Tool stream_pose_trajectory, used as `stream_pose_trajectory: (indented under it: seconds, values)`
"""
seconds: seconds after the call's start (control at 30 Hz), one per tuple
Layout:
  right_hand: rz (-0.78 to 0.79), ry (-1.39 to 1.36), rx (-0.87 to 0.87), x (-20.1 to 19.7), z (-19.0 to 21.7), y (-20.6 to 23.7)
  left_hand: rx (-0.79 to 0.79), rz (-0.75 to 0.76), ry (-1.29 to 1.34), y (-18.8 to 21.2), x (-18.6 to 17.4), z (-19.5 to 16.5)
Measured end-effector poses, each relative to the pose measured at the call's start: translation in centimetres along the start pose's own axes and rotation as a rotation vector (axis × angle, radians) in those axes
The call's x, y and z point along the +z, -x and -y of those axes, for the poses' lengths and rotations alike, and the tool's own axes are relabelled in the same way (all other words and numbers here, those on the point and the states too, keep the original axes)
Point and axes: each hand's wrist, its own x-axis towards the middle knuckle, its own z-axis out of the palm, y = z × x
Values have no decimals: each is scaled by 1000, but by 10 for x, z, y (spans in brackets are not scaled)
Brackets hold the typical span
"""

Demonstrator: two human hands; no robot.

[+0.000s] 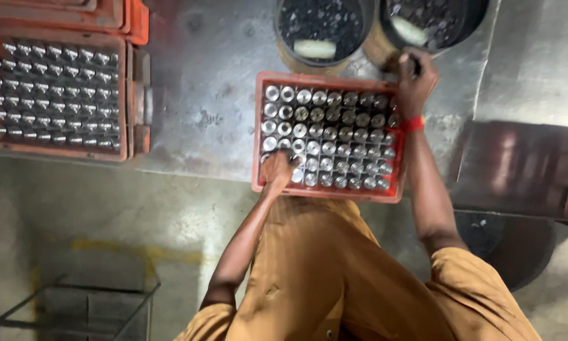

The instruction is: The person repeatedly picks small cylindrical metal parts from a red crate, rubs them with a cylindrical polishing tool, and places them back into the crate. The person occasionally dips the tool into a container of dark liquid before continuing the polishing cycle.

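Note:
An orange crate (pixel 327 192) full of upright shiny metal cylinders (pixel 334 132) sits on the steel table in front of me. My left hand (pixel 277 169) rests on the cylinders at the crate's near left corner, fingers bent over one; whether it grips it I cannot tell. My right hand (pixel 415 79) is at the crate's far right corner, closed around a small dark part by the rim of a round black tub (pixel 432 25). A red band circles my right wrist.
A second round tub (pixel 322 31) of dark pieces with a pale scoop stands behind the crate. Another orange crate (pixel 56 151) with rows of metal cylinders lies at the left. A wire rack (pixel 75 303) stands on the floor at lower left.

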Motion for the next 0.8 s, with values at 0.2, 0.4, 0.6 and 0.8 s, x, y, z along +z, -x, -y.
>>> stream_pose_trajectory:
  seconds: [0.2, 0.4, 0.6, 0.8]
  values:
    - [256, 275, 75, 13, -79, -113, -181, -395, 30, 38, -23, -35]
    - [794, 501, 88, 43, -99, -144, -361, -694, 276, 87, -32, -27]
    - [838, 535, 78, 55, -94, -135, -502, -770, 401, 109, 2, -16]
    - [602, 400, 110, 43, -93, -143, -491, -818, 513, 107, 24, -17]
